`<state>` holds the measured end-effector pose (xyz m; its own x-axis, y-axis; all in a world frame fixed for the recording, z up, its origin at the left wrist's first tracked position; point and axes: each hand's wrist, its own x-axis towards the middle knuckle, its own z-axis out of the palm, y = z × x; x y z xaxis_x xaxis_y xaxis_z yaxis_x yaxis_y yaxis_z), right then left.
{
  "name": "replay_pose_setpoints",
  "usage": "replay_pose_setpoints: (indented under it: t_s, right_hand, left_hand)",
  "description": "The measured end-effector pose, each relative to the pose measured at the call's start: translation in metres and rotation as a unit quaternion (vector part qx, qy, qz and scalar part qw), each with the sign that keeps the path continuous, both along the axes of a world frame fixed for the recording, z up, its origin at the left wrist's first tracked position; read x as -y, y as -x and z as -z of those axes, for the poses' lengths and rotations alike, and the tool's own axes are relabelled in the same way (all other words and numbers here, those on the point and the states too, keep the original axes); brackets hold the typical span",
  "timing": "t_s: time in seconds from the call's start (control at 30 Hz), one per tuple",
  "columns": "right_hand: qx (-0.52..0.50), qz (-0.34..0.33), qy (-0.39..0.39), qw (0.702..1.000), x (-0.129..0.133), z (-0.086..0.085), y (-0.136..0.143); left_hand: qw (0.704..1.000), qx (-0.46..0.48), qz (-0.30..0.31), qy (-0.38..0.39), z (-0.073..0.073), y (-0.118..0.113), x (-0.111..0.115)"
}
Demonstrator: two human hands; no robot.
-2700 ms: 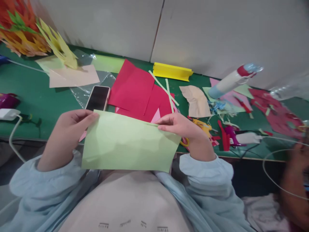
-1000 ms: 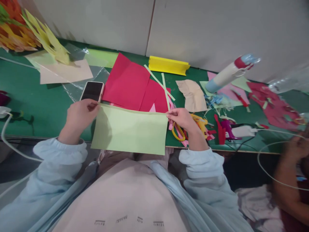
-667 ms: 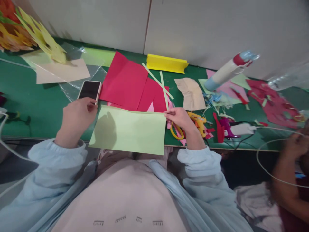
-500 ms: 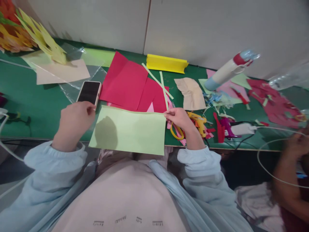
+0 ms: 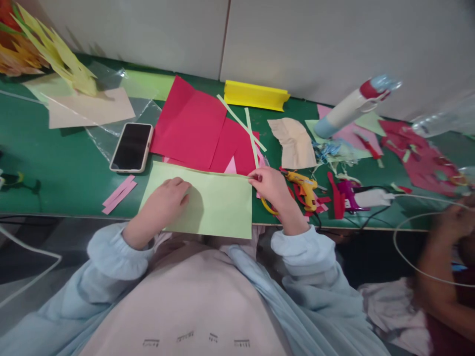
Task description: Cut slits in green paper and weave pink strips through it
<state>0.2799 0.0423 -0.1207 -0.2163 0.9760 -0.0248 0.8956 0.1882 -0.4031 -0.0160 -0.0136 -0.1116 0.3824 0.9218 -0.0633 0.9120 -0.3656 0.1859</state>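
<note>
A pale-green rectangular paper sheet (image 5: pixel 220 210) was found overhanging the near edge of the green bench (image 5: pixel 79 165). Its far right corner was pinched by the fingers of the right hand (image 5: pixel 272 190). The left hand (image 5: pixel 163 203) was positioned palm-down over the sheet, fingers loosely curled; grip could not be determined. Dark print on the pale shirt (image 5: pixel 196 301) was illegible.

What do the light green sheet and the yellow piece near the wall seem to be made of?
The light green sheet looks like matte paper or thin card: it is thin-edged, with no gloss. The yellow piece is perhaps folded card or plastic; its smooth, even surface and straight long edges leave this open.
</note>
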Motion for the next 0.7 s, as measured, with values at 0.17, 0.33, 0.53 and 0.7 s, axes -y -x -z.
replay_pose_setpoints:
  t_s: [0.17, 0.33, 0.53, 0.7]
  right_hand:
    - [0.048, -0.056, -0.064, 0.995, -0.001, 0.005, 0.012]
    - [0.063, -0.107, -0.094, 0.988, -0.004, 0.008, 0.031]
    - [0.079, -0.161, -0.119, 0.976, 0.0, 0.013, 0.046]
    - [0.139, -0.191, -0.186, 0.954, 0.007, 0.021, 0.045]
  left_hand:
    - [0.996, -0.03, 0.048, -0.068, 0.013, -0.016, 0.002]
    - [0.993, -0.037, 0.029, -0.106, 0.019, -0.024, 0.007]
    - [0.989, -0.014, 0.006, -0.148, 0.027, -0.021, 0.004]
    - [0.994, -0.041, -0.005, -0.1, 0.025, -0.021, 0.002]
